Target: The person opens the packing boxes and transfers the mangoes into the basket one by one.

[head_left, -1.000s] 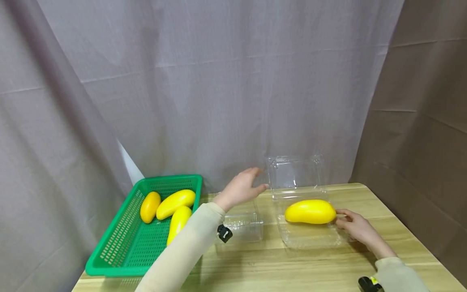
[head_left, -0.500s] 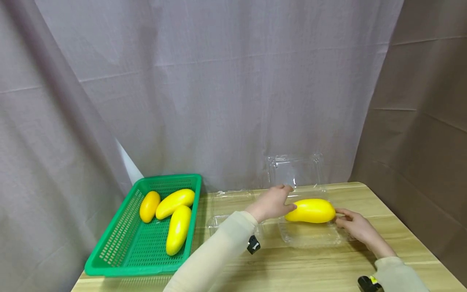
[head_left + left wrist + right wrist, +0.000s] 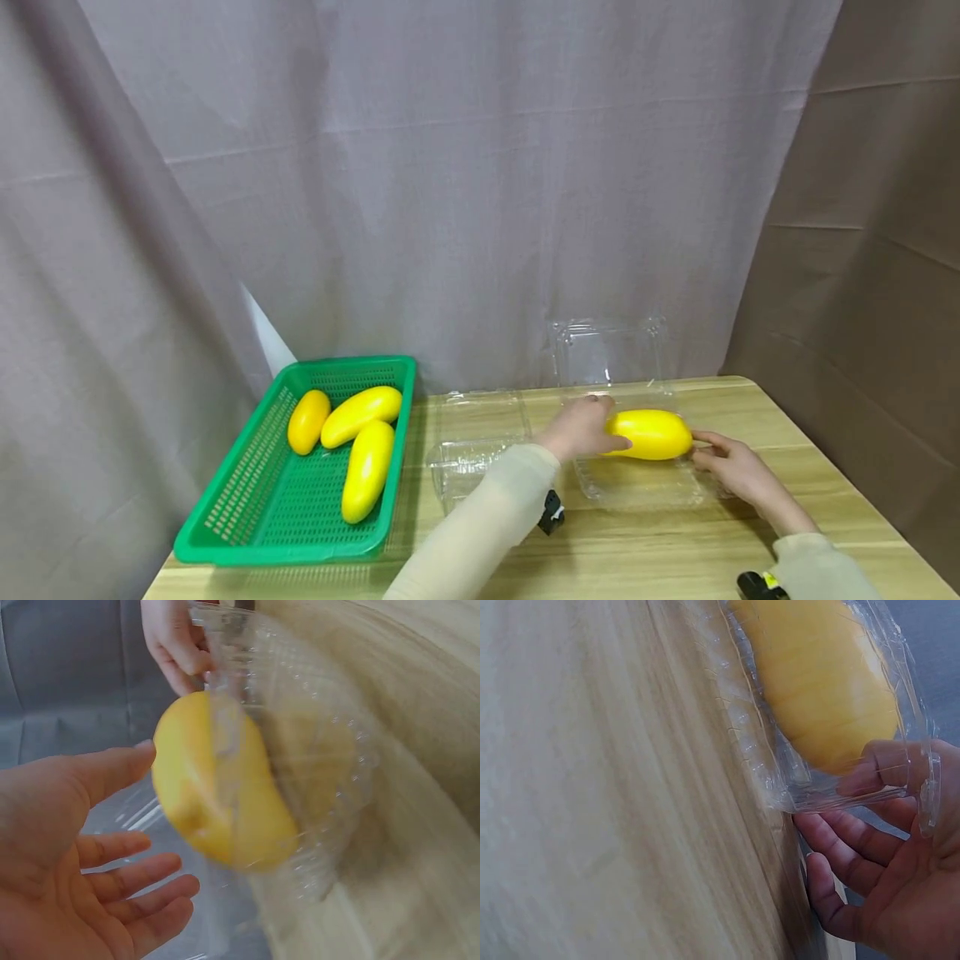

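Observation:
A yellow mango (image 3: 654, 435) lies lengthwise in the base of a clear plastic clamshell container (image 3: 637, 492), whose lid (image 3: 607, 354) stands raised at the back. My left hand (image 3: 581, 429) is at the mango's left end. In the left wrist view its thumb (image 3: 120, 769) reaches the mango's side, while the other fingers (image 3: 142, 877) stay relaxed and apart. My right hand (image 3: 738, 471) holds the container's right end wall. One finger (image 3: 885, 765) shows through the plastic close to the mango's tip; the other fingers curl outside and under the wall.
On the left of the wooden table (image 3: 810, 517) stands a green plastic basket (image 3: 281, 550) holding three yellow mangoes (image 3: 367, 471). A second clear clamshell (image 3: 468, 458) sits between basket and hands. Grey curtains (image 3: 480, 208) hang behind the table.
My left hand has moved right and down from behind the second clamshell to the mango's left end. My right hand and the mango have hardly moved.

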Demonstrator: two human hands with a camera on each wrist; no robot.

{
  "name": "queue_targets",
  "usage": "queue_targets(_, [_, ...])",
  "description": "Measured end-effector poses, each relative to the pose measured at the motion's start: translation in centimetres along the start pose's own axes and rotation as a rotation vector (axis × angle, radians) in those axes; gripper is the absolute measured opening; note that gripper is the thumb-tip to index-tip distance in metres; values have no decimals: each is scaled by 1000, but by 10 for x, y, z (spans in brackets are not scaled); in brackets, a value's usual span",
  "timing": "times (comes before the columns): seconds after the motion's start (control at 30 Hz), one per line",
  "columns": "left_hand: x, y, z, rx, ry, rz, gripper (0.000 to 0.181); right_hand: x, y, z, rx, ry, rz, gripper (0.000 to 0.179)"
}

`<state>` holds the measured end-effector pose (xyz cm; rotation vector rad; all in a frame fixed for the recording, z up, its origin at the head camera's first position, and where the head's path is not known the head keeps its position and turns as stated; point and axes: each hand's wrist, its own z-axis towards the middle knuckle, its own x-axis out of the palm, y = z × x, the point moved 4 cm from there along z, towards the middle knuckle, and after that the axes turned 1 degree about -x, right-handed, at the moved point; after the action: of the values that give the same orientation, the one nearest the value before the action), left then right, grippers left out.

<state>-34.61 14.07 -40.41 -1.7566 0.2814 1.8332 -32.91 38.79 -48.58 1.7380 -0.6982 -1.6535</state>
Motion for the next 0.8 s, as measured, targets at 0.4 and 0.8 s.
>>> queue_targets(0.4, [31, 7, 9, -91, 5, -55, 61, 2, 5, -1, 9, 5, 9, 64])
queue_targets(0.8, [54, 2, 11, -156, 70, 92, 64, 3, 4, -1, -2, -17, -12, 62])
